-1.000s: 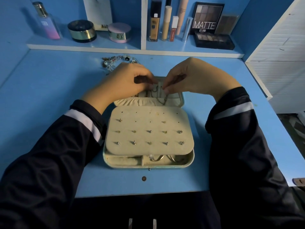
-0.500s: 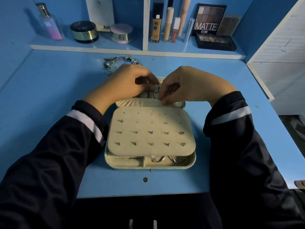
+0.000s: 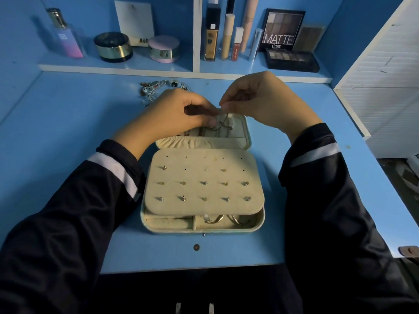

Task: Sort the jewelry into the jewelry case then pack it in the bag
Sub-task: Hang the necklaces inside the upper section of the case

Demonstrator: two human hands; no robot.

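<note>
A necklace chain [image 3: 223,124] hangs in the open lid of the jewelry case [image 3: 226,232], pinched at its top by the right hand [image 3: 260,103] and lower down by the left hand [image 3: 179,112] (grip partly hidden). Sorting seems underway: next, hook it delicately. More loose jewelry [image 3: 154,87] waits behind the case.

Matt velvety earring panel [image 3: 204,177], metal studs [image 3: 205,183]

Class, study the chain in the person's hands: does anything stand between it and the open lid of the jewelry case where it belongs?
Nothing visible does. The chain hangs from the right hand straight against the lid lining, above the elastic pocket; the left hand holds it lower down, from the side.
</note>
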